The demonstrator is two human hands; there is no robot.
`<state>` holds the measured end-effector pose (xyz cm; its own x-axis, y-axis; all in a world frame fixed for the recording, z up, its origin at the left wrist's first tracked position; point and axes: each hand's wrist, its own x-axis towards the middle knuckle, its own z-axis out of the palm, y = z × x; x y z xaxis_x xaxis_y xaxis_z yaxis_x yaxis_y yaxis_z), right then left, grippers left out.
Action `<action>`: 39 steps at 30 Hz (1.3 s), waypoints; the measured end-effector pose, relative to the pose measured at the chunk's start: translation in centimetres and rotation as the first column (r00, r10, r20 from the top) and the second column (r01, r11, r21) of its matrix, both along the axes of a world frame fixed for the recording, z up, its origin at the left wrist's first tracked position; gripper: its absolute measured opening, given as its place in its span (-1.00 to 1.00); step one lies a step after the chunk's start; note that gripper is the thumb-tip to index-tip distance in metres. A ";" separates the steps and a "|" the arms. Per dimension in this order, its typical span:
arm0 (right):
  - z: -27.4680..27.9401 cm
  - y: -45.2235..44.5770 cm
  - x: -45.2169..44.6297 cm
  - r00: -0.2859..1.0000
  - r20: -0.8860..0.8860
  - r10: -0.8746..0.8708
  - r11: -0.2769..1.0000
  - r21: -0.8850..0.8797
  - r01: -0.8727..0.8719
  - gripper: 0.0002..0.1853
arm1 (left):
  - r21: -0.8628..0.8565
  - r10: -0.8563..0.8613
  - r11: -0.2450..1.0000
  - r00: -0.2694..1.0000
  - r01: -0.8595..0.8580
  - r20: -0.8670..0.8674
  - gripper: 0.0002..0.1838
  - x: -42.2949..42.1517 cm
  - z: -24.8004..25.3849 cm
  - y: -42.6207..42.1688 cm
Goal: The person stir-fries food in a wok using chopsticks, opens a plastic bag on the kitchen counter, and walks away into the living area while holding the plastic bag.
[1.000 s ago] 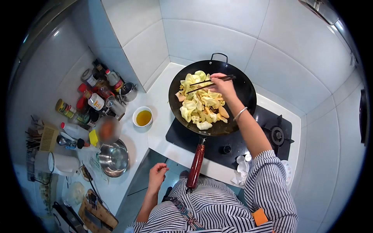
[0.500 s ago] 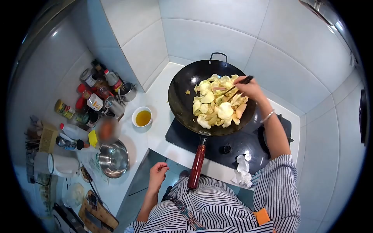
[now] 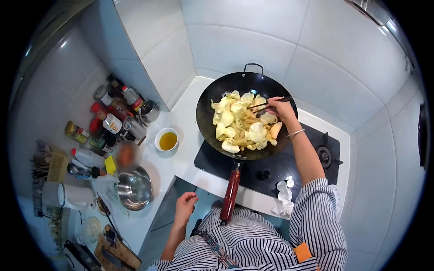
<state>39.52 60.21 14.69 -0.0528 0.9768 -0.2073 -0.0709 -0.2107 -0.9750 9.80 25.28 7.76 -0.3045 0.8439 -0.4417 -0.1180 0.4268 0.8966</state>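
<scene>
Site: a kitchen, which I read as household in type. Evidence, all located from the wok (image 3: 253, 81): yellowish sliced food (image 3: 237, 119) lies inside it, and my right fingers (image 3: 272, 105) hold chopsticks (image 3: 285, 99) there. Beneath the wok I see a black hob (image 3: 212, 158); to the wok's right, a burner (image 3: 324, 156) on that same hob. Behind the wok stand pale tiled walls (image 3: 244, 45). Left of the wok, a white tabletop (image 3: 187, 162) carries a small bowl (image 3: 157, 141) of amber liquid. Farther left of the wok I note crowded bottles (image 3: 111, 124) of seasoning; left of the wok but nearer me, a steel bowl (image 3: 135, 189) and a wooden cutting board (image 3: 130, 256).
</scene>
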 end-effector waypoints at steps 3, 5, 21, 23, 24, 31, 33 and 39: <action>3.7 -2.7 -1.8 0.983 0.035 0.183 0.983 0.027 -0.184 -0.86 | 0.025 0.020 0.999 1.000 -0.020 0.006 -0.87 -0.3 -0.3 -0.5; 6.1 -4.4 -2.0 0.933 0.162 0.320 0.935 0.104 -0.339 -0.85 | 0.019 0.025 1.000 1.000 -0.025 -0.008 -0.87 -0.4 -0.7 -0.7; 1.2 -2.9 1.3 0.779 0.613 0.133 0.785 0.414 -0.460 -0.86 | 0.017 -0.036 0.999 0.999 0.036 -0.034 -0.88 0.2 -0.7 -0.5; 0.9 -2.0 0.7 0.765 0.644 -0.009 0.791 0.472 -0.389 -0.85 | -0.014 -0.034 0.999 0.999 0.034 -0.005 -0.88 0.2 -0.5 -0.7; 0.9 -1.8 0.1 0.772 0.635 -0.031 0.808 0.471 -0.355 -0.85 | -0.040 -0.024 0.999 0.999 0.024 0.022 -0.88 0.3 -0.5 -0.9; -1.0 -3.1 -5.4 0.930 0.293 0.222 0.857 0.396 -0.329 -0.88 | -0.033 -0.076 0.997 0.997 0.075 -0.003 -0.89 0.8 -0.5 -0.7; 0.1 -3.9 -5.0 0.845 0.395 0.362 0.772 0.382 -0.509 -0.87 | -0.027 -0.074 0.997 0.997 0.074 0.017 -0.89 0.8 -0.3 -0.4; 5.2 -5.1 0.5 0.684 0.424 0.593 0.777 -0.080 -0.624 -0.86 | -0.038 -0.068 0.997 0.997 0.066 -0.036 -0.88 0.8 -0.9 -0.4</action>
